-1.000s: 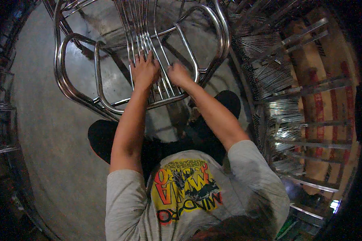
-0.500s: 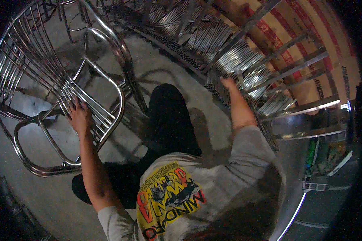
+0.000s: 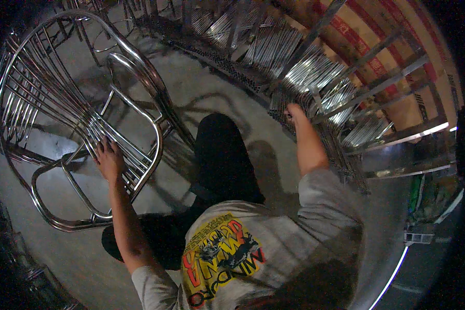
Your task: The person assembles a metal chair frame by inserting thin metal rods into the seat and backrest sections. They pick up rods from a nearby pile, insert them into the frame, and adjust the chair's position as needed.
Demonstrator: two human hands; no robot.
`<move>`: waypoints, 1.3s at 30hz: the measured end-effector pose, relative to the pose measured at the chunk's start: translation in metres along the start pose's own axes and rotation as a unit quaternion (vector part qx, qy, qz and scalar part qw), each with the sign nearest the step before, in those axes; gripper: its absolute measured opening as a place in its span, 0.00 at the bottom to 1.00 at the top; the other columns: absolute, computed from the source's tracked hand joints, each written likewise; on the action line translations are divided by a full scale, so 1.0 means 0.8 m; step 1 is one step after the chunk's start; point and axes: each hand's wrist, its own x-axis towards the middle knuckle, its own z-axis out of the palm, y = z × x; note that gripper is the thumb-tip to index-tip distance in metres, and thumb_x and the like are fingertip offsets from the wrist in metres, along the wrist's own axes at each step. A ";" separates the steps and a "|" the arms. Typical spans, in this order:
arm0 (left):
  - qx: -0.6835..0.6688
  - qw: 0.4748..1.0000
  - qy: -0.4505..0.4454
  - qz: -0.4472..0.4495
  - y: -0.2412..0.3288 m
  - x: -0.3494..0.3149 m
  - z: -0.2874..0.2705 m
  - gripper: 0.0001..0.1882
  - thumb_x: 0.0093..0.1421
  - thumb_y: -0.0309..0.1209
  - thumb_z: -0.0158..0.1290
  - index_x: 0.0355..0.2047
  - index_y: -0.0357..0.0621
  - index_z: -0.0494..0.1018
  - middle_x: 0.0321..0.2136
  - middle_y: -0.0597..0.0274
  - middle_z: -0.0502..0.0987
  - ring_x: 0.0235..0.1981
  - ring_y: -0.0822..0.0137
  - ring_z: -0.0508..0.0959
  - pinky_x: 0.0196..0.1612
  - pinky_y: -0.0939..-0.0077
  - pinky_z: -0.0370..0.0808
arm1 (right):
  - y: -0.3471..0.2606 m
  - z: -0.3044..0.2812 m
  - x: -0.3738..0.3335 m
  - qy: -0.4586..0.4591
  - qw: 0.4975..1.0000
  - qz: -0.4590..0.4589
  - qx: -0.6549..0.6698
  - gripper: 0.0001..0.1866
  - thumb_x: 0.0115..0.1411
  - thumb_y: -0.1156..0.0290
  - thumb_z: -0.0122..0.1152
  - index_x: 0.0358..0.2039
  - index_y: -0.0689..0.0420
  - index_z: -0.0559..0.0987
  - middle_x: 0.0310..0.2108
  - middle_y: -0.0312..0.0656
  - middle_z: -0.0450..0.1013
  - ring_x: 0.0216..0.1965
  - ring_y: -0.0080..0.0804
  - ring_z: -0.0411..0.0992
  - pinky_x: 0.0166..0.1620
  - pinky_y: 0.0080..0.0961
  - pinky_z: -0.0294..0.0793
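We see a concrete floor [image 3: 227, 98] carrying a polished steel-tube chair frame [image 3: 77, 119] at its left side and a rack of bundled steel rods [image 3: 315, 77] along its right edge. Our left hand [image 3: 110, 159] lies flat, fingers spread, on the frame's thin seat bars. Our right hand [image 3: 295, 112] reaches into the rod rack; we cannot tell whether its grip closes on anything
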 end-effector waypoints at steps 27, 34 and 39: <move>-0.327 0.853 0.387 0.121 0.045 -0.052 -0.428 0.36 0.57 0.39 0.58 0.62 0.40 0.57 0.45 0.38 0.73 0.42 0.41 0.76 0.43 0.53 0.73 | -0.276 -0.105 -0.387 0.250 0.377 -0.871 -0.191 0.22 0.62 0.64 0.57 0.56 0.56 0.71 0.55 0.50 0.70 0.52 0.48 0.70 0.53 0.50 0.71; -0.620 0.754 0.219 0.010 0.052 0.009 -0.291 0.20 0.67 0.47 0.44 0.34 0.40 0.69 0.21 0.59 0.70 0.20 0.63 0.69 0.23 0.65 0.66 | -0.209 0.013 -0.508 0.039 0.636 -0.756 -0.151 0.27 0.65 0.55 0.52 0.56 0.62 0.69 0.51 0.46 0.72 0.48 0.42 0.71 0.50 0.37 0.70; -0.843 0.510 -0.040 -0.166 0.059 -0.012 -0.185 0.20 0.67 0.53 0.41 0.26 0.53 0.62 0.14 0.73 0.57 0.12 0.76 0.57 0.13 0.80 0.54 | -0.022 0.244 -0.615 -0.534 0.712 -0.445 -0.095 0.24 0.68 0.59 0.49 0.58 0.63 0.67 0.53 0.47 0.70 0.55 0.35 0.66 0.58 0.30 0.63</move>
